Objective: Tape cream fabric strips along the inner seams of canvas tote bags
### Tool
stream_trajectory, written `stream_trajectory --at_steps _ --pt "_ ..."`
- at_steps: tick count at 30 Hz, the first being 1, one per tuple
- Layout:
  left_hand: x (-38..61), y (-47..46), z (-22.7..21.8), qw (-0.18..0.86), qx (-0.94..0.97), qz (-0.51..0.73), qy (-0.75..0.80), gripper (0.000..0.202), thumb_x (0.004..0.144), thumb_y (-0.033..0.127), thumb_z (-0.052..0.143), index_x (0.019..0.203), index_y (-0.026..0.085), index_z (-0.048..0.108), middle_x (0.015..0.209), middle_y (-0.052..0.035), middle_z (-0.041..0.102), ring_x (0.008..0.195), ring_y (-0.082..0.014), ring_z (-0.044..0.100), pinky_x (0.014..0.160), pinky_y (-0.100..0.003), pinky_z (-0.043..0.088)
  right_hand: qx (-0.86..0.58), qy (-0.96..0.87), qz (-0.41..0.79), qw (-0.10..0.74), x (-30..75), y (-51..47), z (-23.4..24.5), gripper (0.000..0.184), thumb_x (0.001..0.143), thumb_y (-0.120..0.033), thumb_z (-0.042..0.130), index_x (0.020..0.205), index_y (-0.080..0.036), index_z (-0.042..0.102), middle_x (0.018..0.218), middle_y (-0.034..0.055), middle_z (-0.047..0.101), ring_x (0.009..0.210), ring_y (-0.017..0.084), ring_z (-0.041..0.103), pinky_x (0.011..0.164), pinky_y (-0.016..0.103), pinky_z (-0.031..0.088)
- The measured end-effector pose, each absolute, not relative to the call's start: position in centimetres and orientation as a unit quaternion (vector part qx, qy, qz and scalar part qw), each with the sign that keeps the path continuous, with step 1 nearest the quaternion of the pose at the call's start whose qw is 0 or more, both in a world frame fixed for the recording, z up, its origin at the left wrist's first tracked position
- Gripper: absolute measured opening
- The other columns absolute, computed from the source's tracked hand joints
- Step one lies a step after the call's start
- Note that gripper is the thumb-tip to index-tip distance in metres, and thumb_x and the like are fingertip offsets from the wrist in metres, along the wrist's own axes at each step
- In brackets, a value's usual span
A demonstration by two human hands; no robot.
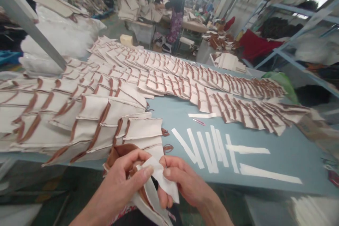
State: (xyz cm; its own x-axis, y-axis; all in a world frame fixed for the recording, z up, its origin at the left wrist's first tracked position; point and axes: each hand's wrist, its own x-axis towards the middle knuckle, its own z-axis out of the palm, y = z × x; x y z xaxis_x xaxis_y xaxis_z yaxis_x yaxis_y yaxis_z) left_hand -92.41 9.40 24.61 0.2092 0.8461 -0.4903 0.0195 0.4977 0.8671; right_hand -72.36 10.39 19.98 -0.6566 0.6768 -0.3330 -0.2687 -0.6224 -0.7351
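Near the table's front edge, my left hand point(124, 180) is closed on a cream sewn fabric piece with brown lining point(122, 151), its thumb pressing a white strip point(167, 183) against it. My right hand point(188, 180) pinches the same white strip between thumb and fingers, a little to the right. The fabric piece hangs down between both hands toward my lap, and part of it is hidden behind my fingers. More white strips point(206, 150) lie loose on the blue-grey table point(169, 109), just beyond my right hand.
Rows of overlapping cream pieces with brown edging point(92, 113) cover the table's left and far sides. A small pink tool point(199, 122) lies by the strips. Red-handled scissors point(333, 178) are at the right edge. A metal post point(34, 24) rises at left; a person point(176, 10) stands beyond.
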Motion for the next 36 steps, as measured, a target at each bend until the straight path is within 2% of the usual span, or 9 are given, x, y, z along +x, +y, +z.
stream_trajectory --at_steps 3,8,11,13,16,20,25,31,36 --pt "-92.7 8.6 25.3 0.671 0.367 0.31 0.564 0.043 0.078 0.058 0.085 0.075 0.02 0.066 0.055 0.0019 0.068 0.047 -0.0133 0.06 0.048 -0.019 0.045 -0.315 -0.347 0.847 0.25 -72.9 10.4 20.5 0.047 0.086 -0.065 0.075 0.089 -0.022 0.056 0.063 -0.0001 0.073 0.042 0.01 0.051 0.043 0.019 0.037" --pt "-93.1 7.3 26.2 0.703 0.322 0.316 0.55 0.046 0.076 0.061 0.085 0.073 0.02 0.063 0.061 -0.0018 0.074 0.047 -0.0137 0.061 0.048 -0.021 0.046 -0.363 -0.47 0.761 0.262 -73.9 9.7 22.6 0.058 0.099 -0.081 0.053 0.095 -0.023 0.059 0.068 0.0013 0.071 0.061 0.016 0.06 0.062 0.026 0.048" --pt "-93.6 6.7 26.2 0.664 0.337 0.342 0.573 0.047 0.072 0.057 0.087 0.068 0.019 0.06 0.058 0.0035 0.063 0.049 -0.0099 0.052 0.049 -0.018 0.038 -0.395 -0.555 0.669 0.297 -74.9 8.7 23.4 0.06 0.094 -0.082 0.061 0.098 -0.022 0.065 0.083 0.0032 0.073 0.072 0.018 0.063 0.069 0.03 0.05" --pt "-94.1 6.3 25.8 0.642 0.34 0.356 0.587 0.047 0.073 0.058 0.086 0.069 0.019 0.059 0.058 0.0059 0.056 0.05 -0.0098 0.048 0.05 -0.019 0.036 -0.426 -0.617 0.555 0.359 -75.5 8.0 23.5 0.054 0.094 -0.075 0.068 0.107 -0.023 0.068 0.098 0.006 0.076 0.086 0.021 0.069 0.078 0.032 0.054" --pt "-95.0 5.8 24.6 0.647 0.354 0.354 0.576 0.053 0.079 0.07 0.08 0.075 0.021 0.061 0.057 0.0062 0.054 0.048 -0.0116 0.05 0.047 -0.02 0.04 -0.428 -0.676 0.355 0.483 -76.4 7.0 23.3 0.034 0.1 -0.052 0.074 0.121 -0.027 0.065 0.119 0.0085 0.077 0.109 0.025 0.073 0.095 0.038 0.057" --pt "-95.6 5.1 23.2 0.643 0.377 0.367 0.556 0.055 0.085 0.074 0.075 0.081 0.021 0.064 0.059 0.0039 0.062 0.048 -0.0136 0.058 0.046 -0.02 0.045 -0.398 -0.728 0.199 0.521 -77.5 6.2 23.1 0.021 0.1 -0.028 0.073 0.12 -0.03 0.066 0.111 0.0061 0.079 0.1 0.023 0.075 0.092 0.037 0.059" --pt "-94.8 4.8 23.3 0.624 0.376 0.392 0.562 0.049 0.088 0.068 0.074 0.079 0.022 0.062 0.056 0.0031 0.065 0.048 -0.0168 0.065 0.048 -0.023 0.05 -0.411 -0.729 0.232 0.496 -79.0 5.8 22.7 0.019 0.1 -0.024 0.071 0.119 -0.028 0.069 0.107 0.0078 0.08 0.097 0.025 0.076 0.086 0.04 0.06" --pt "-95.2 4.6 22.9 0.577 0.382 0.425 0.584 0.052 0.09 0.069 0.072 0.074 0.021 0.064 0.059 0.0041 0.058 0.051 -0.0139 0.057 0.049 -0.021 0.047 -0.425 -0.7 0.28 0.5 -79.2 5.6 22.4 0.027 0.091 -0.015 0.077 0.113 -0.027 0.066 0.103 0.0049 0.081 0.094 0.024 0.077 0.085 0.036 0.061" --pt "-95.9 3.8 22.1 0.538 0.383 0.398 0.637 0.059 0.097 0.076 0.056 0.092 0.021 0.076 0.075 -0.0031 0.072 0.068 -0.0223 0.066 0.057 -0.026 0.055 -0.464 -0.655 0.348 0.485 -79.2 5.4 22.7 0.03 0.084 -0.013 0.079 0.109 -0.025 0.068 0.1 0.0024 0.08 0.093 0.021 0.077 0.085 0.031 0.061"
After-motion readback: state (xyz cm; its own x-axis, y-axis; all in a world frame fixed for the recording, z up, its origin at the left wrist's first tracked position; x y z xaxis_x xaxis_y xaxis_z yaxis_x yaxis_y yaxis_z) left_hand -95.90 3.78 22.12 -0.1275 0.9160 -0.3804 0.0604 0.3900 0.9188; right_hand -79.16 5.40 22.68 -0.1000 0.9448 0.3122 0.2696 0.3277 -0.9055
